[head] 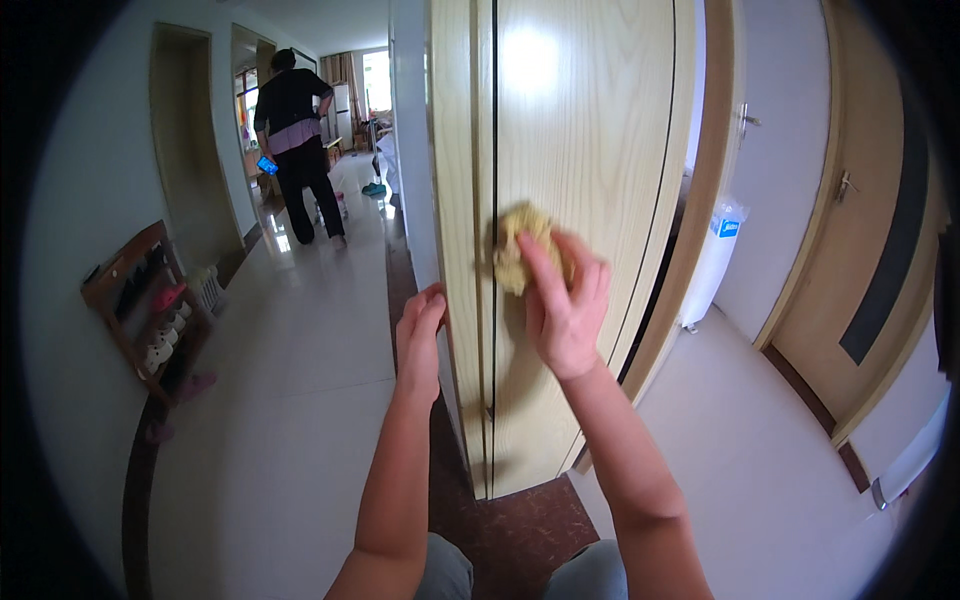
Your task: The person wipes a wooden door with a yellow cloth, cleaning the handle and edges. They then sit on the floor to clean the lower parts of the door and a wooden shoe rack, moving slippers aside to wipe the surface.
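In my right hand (574,311) is a crumpled yellow cloth (517,266), pressed against or just in front of a pale wood-grain door (592,150). The cloth is near the dark vertical line along the door's left side, about halfway up. My left hand (421,330) rests its fingers at the edge of the wooden frame (456,300) left of the door, next to the white wall corner. It holds nothing that I can see, and part of its fingertips is hidden behind the edge.
A person (296,142) holding a lit phone (267,165) stands with their back to me down the hallway. Left, a wooden shoe rack (112,300) lines the wall, with pink slippers (196,386) on the floor. Right are a plastic-covered white appliance (716,262) and another wooden door (832,247).
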Tool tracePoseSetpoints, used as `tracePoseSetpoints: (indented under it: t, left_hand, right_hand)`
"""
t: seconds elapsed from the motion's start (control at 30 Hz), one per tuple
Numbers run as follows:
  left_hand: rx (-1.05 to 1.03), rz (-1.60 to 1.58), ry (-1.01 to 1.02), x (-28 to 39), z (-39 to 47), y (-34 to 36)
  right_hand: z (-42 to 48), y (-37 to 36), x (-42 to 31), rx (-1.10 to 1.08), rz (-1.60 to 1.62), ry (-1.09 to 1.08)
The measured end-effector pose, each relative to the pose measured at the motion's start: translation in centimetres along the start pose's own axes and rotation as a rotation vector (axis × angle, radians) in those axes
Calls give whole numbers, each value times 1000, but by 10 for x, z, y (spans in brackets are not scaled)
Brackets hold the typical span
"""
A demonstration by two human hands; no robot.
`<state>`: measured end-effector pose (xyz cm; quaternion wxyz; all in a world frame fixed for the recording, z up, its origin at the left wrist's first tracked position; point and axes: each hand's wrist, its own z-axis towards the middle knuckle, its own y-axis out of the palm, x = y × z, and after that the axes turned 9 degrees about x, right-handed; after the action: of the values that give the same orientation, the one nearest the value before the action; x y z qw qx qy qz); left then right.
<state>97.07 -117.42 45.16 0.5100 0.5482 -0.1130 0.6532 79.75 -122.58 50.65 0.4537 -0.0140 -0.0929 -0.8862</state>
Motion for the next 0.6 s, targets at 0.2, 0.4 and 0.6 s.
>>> tracePoseSetpoints:
  t: [0.2, 0.4, 0.6]
  left_hand:
    - [41, 54, -191, 23, -7, -9]
    - [207, 247, -347, 26, -4, -8]
    - [151, 410, -438, 38, 9, -8]
  right_hand:
    - [178, 33, 45, 237, -228, 106]
    - [175, 42, 55, 269, -131, 413]
    - [254, 56, 33, 12, 183, -179]
